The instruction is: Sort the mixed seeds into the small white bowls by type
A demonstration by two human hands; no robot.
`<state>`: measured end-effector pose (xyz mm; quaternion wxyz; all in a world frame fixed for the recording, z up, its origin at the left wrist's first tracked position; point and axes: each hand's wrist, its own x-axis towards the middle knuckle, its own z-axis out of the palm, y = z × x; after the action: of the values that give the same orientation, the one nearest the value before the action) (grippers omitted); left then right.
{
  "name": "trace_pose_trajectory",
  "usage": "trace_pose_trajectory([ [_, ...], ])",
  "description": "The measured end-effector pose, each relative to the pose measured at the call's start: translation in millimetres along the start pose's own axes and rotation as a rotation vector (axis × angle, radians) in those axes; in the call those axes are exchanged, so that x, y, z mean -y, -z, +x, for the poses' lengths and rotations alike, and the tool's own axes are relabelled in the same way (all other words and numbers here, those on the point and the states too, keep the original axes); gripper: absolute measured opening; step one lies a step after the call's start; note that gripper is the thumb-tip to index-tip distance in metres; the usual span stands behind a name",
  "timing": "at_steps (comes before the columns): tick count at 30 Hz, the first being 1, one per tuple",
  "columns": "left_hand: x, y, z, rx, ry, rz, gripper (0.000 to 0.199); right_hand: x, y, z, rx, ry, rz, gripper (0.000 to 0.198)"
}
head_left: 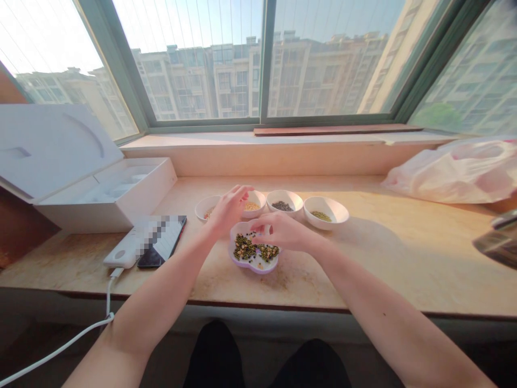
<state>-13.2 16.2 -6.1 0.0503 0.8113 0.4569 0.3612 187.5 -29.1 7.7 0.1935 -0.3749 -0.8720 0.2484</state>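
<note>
My left hand (231, 209) hovers over the bowl of pale yellow grains (253, 207), its fingers bent and drawn together. Whatever they may hold is too small to make out. Over a white, purple-rimmed scalloped dish (257, 268), my right hand (278, 230) reaches in from the right, with thumb and forefinger apart. Mixed green, black and tan beans (244, 248) lie in that dish. Behind it stand several white bowls in a row. The leftmost bowl (201, 209) is partly covered by my left hand; others hold black beans (283, 206) and green beans (321, 216).
An opened white box (149, 188) stands at the left. Near it lie a phone (169, 245) and a white power bank (121, 253) with a cable (108, 293). A plastic bag (448, 172) rests at the back right, below the window (335, 70).
</note>
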Motion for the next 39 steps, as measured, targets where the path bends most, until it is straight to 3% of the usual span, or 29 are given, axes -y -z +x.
trace_pose_trajectory([
  [3, 10.2, -4.3, 7.3, 0.025, 0.010, 0.057, 0.042, 4.4, -15.0, 4.1, 0.049, 0.053, -0.166, 0.034],
  [8, 10.2, -6.5, 12.7, 0.166, 0.058, 0.230, 0.040, 0.4, -29.9, 8.9, 0.105, 0.159, -0.264, 0.056],
  [11, 5.3, -5.2, 12.7, 0.196, 0.062, 0.306, 0.038, 0.2, -33.7, 12.9, 0.101, 0.151, -0.288, 0.049],
  [17, -1.8, -5.8, 11.5, 0.176, 0.048, 0.337, 0.034, -1.4, -39.3, 26.1, 0.099, 0.109, -0.274, 0.013],
  [31, -0.1, -8.4, 9.2, 0.118, 0.021, 0.246, 0.034, -8.8, -33.6, 26.6, 0.101, 0.036, -0.290, 0.018],
  [39, -3.5, -1.4, 5.0, 0.115, 0.044, 0.179, 0.030, -9.1, -20.5, 24.2, -0.056, 0.082, -0.151, 0.009],
])
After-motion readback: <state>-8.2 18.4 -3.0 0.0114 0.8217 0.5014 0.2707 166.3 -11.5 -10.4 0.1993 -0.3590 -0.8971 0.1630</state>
